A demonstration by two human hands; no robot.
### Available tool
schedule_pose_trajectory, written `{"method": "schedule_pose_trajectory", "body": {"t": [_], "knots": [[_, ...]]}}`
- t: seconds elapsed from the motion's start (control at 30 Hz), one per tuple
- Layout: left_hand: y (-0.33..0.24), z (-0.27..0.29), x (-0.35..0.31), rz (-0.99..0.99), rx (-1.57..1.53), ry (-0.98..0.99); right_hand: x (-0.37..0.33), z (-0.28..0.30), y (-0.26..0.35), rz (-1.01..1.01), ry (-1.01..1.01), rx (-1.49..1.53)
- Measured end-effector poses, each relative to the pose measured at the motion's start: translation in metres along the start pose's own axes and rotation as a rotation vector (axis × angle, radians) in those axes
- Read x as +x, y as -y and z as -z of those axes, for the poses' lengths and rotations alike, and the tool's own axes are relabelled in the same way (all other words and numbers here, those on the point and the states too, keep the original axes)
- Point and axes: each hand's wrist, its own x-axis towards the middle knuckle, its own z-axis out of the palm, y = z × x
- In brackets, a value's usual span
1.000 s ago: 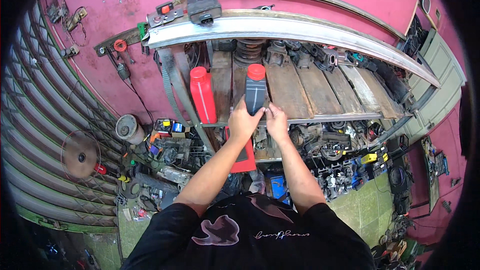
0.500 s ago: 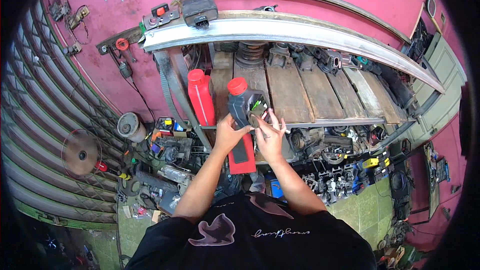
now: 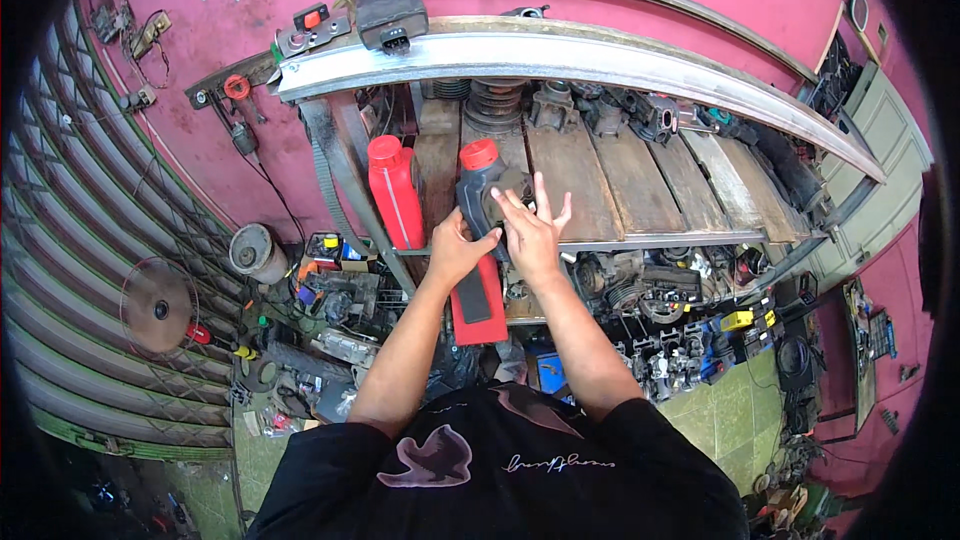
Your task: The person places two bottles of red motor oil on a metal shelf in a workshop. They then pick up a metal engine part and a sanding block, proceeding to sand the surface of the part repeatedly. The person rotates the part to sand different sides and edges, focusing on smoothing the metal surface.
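A red bottle with a red cap and dark grey front (image 3: 478, 295) slants in front of me, its cap end over the wooden shelf. My left hand (image 3: 460, 248) is closed round its left side, with the thumb across the front. My right hand (image 3: 531, 240) lies against the bottle's right side, its fingers stretched out and spread. Beside those fingertips, just below the cap, is a dark brownish piece that looks like a rag (image 3: 514, 183); its exact shape is partly hidden. A second red bottle (image 3: 395, 195) stands upright to the left, touched by neither hand.
The wooden shelf (image 3: 570, 185) holds engine parts and a coil spring (image 3: 495, 105) along its back. A metal rail (image 3: 560, 55) crosses above it. More engine parts (image 3: 670, 360) lie below on the right. A fan (image 3: 160, 308) stands at the left by the folding gate.
My right hand has opened from a bent-finger grip to spread fingers. The brownish piece has shifted up toward the bottle's cap. My left hand keeps its hold.
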Motion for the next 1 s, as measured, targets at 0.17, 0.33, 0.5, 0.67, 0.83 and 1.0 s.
{"method": "schedule_pose_trajectory", "body": {"t": [0.17, 0.33, 0.5, 0.67, 0.83, 1.0], "knots": [[-0.008, -0.003, 0.007, -0.05, 0.077, 0.04, -0.009, -0.002, -0.02, -0.166, -0.078, -0.083], [-0.026, -0.004, 0.009, 0.055, 0.09, 0.054, -0.049, -0.004, -0.023, -0.158, -0.034, -0.055], [0.001, 0.009, 0.018, 0.012, 0.242, 0.062, -0.081, -0.013, -0.006, 0.016, 0.036, -0.06], [-0.002, 0.001, 0.019, -0.068, 0.136, 0.053, -0.075, -0.017, -0.011, -0.407, -0.131, -0.103], [-0.002, 0.009, 0.021, 0.017, 0.104, 0.097, -0.082, -0.014, -0.016, 0.038, -0.002, -0.123], [-0.007, 0.007, 0.022, 0.069, 0.086, 0.123, -0.058, -0.026, -0.057, -0.487, -0.153, -0.065]]}}
